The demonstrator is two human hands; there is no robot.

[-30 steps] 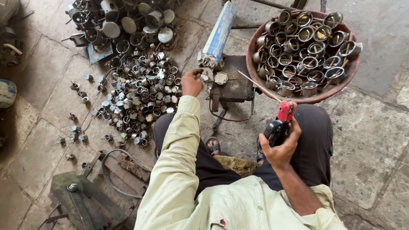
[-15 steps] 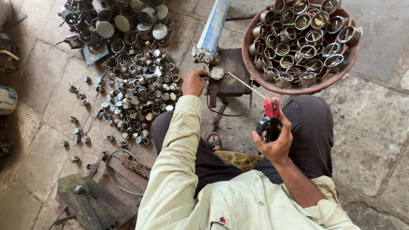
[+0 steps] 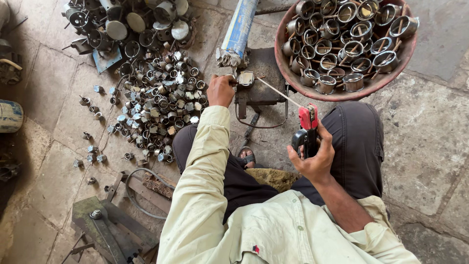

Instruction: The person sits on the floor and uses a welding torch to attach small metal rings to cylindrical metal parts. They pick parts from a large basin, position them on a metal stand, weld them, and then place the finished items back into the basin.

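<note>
Left hand [image 3: 221, 91]: closed on a small metal piece [image 3: 245, 78], stiff, light; pinch its edges.
Right hand [image 3: 312, 159]: wrapped round the electrode holder [image 3: 307, 128]; thin rod [image 3: 278, 92] looks brittle.

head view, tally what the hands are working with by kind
Holder, red and black, in the right hand: 1
Rod, thin, running from the holder to the metal piece: 1
Metal piece, small, at the left hand: 1
Basin of metal cups: 1
Total: 4
</note>
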